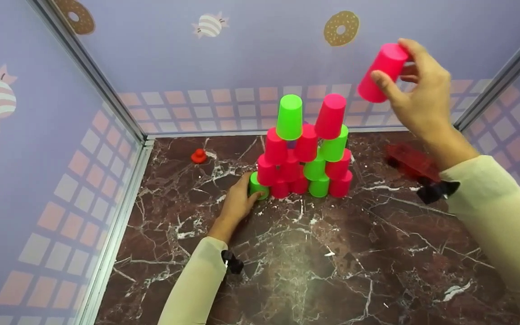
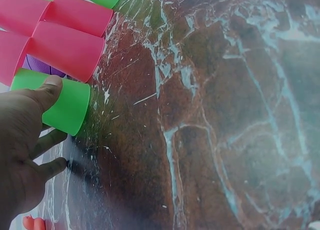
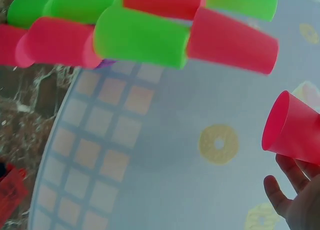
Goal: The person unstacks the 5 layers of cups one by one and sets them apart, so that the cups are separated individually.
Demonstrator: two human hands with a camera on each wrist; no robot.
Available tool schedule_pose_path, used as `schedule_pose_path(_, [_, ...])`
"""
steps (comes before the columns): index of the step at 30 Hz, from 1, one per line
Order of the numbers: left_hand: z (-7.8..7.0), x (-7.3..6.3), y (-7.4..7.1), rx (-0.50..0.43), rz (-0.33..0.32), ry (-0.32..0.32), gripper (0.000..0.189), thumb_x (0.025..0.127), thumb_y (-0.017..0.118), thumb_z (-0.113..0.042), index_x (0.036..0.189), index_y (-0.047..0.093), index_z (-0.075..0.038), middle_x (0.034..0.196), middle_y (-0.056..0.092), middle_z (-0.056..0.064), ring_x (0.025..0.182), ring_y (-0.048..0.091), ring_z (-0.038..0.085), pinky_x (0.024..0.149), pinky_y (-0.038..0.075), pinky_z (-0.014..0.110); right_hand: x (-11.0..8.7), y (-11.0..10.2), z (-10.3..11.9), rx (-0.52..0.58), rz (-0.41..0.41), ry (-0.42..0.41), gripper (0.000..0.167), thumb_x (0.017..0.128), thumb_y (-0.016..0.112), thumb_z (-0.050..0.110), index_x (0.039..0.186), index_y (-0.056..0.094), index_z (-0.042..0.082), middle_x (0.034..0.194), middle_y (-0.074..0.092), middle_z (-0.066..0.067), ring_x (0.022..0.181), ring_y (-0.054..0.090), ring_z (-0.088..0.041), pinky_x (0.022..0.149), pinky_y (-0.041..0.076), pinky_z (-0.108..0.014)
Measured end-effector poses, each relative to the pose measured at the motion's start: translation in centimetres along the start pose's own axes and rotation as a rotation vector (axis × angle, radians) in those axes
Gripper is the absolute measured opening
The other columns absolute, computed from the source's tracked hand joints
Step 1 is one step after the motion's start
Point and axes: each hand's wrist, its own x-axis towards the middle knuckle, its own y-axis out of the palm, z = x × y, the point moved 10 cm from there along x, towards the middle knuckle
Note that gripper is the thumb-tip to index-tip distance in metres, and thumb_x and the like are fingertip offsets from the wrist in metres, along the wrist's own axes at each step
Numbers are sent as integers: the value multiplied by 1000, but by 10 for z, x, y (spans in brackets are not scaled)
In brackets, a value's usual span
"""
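A tiered stack of upside-down pink and green cups stands on the marbled surface, topped by a green cup (image 1: 290, 117) and a pink cup (image 1: 331, 116) set side by side with a gap. At its lower left corner, my left hand (image 1: 236, 203) holds the end green cup (image 1: 260, 187) of the bottom row; the left wrist view shows the thumb over that cup's side. Up to the right of the stack, my right hand (image 1: 429, 97) grips another pink cup (image 1: 382, 74) between thumb and fingers, its mouth down and tilted. This cup is apart from the stack.
A small orange-red object (image 1: 199, 156) sits left of the stack. To the right, partly below the right forearm, lies a blurred red object (image 1: 411, 160). Something purple (image 2: 45, 65) shows behind the cups. Patterned walls (image 1: 264, 58) enclose the back and sides.
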Motion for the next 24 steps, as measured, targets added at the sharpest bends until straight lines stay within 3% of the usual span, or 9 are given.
schedule_pose_path(3, [-1,0,-1,-5,5,-4,59,99,83,-21,150,57,-8,138,74,18,126,73,38,110,56,55,-10,-9,-35,-24,4,76,70,98,84,40,159,57,16,146,72,-12,122,73,-23,107,60,-29])
schedule_pose_path(7, [-1,1,-1,0,16,-14,59,99,83,-21,150,57,-8,139,73,18,127,72,38,111,56,55,-34,-10,-87,-83,48,174,73,100,80,43,163,53,17,149,70,-15,127,72,-33,108,60,-32])
schedule_pose_path(11, [-1,1,1,3,20,-15,60,100,82,-23,152,56,-9,140,73,18,128,72,39,111,56,56,-66,-5,-137,-120,111,256,77,101,78,45,165,49,14,150,67,-22,129,71,-45,109,60,-45])
schedule_pose_path(14, [-1,1,2,1,15,-9,61,100,82,-24,152,56,-9,139,73,19,127,72,39,110,56,56,-90,0,-167,-144,138,278,76,101,80,43,162,50,9,148,67,-26,126,71,-48,102,60,-30])
schedule_pose_path(16, [-1,1,1,1,12,-7,61,99,82,-24,152,56,-8,139,73,19,126,72,40,110,56,56,-106,3,-182,-165,145,273,74,100,82,40,159,53,6,144,68,-28,120,73,-47,91,54,-16])
schedule_pose_path(18, [0,1,1,2,12,-8,61,100,82,-23,152,55,-8,139,73,19,127,72,40,110,56,57,-122,8,-196,-191,159,265,70,99,84,34,156,55,4,139,70,-29,114,74,-47,83,47,-14])
schedule_pose_path(21, [1,1,1,4,12,-9,60,100,82,-23,152,55,-8,139,73,20,127,72,40,111,56,57,-143,19,-212,-204,185,246,67,98,86,27,152,56,0,133,71,-34,106,74,-51,87,58,-37])
schedule_pose_path(24, [1,1,2,4,13,-7,60,100,82,-23,151,55,-7,138,73,21,126,72,41,111,56,57,-161,30,-222,-202,200,220,66,96,87,20,149,56,-3,128,72,-37,103,73,-54,89,57,-60])
